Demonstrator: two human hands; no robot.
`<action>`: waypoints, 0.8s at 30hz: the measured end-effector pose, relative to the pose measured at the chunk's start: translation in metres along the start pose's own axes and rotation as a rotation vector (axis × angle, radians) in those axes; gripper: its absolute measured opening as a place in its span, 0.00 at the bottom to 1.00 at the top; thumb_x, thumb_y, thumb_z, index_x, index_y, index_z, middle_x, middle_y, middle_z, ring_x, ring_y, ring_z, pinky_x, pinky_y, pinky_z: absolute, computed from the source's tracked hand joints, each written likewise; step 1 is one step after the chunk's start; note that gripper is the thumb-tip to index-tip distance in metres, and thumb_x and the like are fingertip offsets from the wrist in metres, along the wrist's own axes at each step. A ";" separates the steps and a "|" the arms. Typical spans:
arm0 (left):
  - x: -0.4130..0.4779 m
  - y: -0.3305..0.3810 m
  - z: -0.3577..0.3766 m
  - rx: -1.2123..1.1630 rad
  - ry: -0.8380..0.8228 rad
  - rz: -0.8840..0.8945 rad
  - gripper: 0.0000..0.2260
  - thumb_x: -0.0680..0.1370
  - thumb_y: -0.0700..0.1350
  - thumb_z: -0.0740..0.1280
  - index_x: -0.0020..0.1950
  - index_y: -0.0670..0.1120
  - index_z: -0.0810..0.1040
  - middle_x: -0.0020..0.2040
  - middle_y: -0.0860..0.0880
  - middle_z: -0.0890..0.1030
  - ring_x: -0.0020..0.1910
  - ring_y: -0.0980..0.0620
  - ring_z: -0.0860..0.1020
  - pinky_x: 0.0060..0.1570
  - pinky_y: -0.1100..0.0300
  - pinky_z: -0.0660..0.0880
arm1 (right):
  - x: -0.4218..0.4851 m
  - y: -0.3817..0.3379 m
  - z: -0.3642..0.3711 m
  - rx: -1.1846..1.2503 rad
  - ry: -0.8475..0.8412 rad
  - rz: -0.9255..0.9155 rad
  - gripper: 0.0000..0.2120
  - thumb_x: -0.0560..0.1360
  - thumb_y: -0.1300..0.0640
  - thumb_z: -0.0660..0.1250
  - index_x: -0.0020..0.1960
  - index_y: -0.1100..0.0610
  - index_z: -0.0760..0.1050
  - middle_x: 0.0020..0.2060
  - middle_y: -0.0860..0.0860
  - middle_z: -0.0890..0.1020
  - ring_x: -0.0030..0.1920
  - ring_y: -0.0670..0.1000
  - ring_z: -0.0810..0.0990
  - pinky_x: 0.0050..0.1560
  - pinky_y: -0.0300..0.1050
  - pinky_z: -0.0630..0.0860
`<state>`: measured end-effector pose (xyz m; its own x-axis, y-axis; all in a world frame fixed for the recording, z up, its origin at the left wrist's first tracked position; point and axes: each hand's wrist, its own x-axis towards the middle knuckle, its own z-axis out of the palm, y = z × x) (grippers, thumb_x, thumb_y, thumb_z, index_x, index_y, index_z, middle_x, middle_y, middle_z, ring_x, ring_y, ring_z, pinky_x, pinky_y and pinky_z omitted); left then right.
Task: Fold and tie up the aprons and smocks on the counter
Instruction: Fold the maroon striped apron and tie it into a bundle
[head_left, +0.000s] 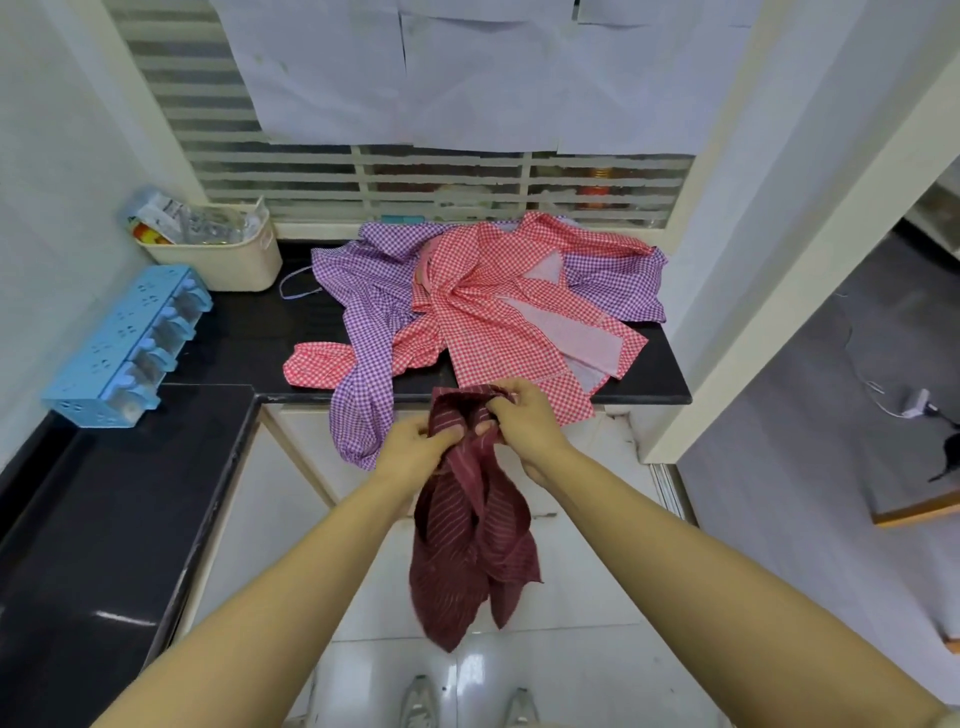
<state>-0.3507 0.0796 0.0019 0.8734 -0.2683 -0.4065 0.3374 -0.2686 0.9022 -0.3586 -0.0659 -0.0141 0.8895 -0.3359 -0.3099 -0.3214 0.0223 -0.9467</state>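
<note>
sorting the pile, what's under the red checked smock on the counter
A purple checked smock lies under the red checked smock, showing at its left and right, on the black counter. Anything else beneath the red one's middle is covered.

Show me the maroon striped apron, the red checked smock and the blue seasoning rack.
maroon striped apron (467, 561): head view, on the hanging lower folds.
red checked smock (488, 322): head view, on its middle panel.
blue seasoning rack (119, 332): head view, on its top face.
</note>
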 end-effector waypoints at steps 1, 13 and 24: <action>0.007 -0.004 -0.008 0.022 0.043 -0.023 0.06 0.77 0.36 0.68 0.41 0.45 0.80 0.38 0.45 0.83 0.38 0.47 0.80 0.37 0.61 0.79 | 0.002 0.001 -0.007 -0.034 0.035 0.006 0.10 0.78 0.69 0.58 0.54 0.63 0.76 0.43 0.59 0.82 0.31 0.49 0.80 0.37 0.47 0.78; 0.044 0.020 -0.065 0.719 0.606 0.322 0.07 0.78 0.39 0.64 0.52 0.43 0.81 0.49 0.43 0.82 0.50 0.40 0.78 0.47 0.52 0.71 | 0.014 -0.040 -0.078 -0.631 0.295 -0.362 0.08 0.76 0.66 0.63 0.50 0.57 0.77 0.40 0.51 0.79 0.41 0.52 0.78 0.40 0.47 0.74; 0.044 0.035 -0.061 0.534 0.384 0.304 0.09 0.78 0.47 0.66 0.48 0.44 0.84 0.43 0.44 0.84 0.43 0.42 0.80 0.48 0.49 0.76 | 0.011 -0.036 -0.091 -0.772 0.138 -0.245 0.05 0.75 0.57 0.71 0.42 0.56 0.77 0.39 0.51 0.79 0.40 0.51 0.77 0.41 0.43 0.71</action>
<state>-0.2786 0.1148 0.0248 0.9961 -0.0858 0.0190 -0.0722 -0.6752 0.7341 -0.3672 -0.1563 0.0246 0.9317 -0.3610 -0.0404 -0.3008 -0.7042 -0.6431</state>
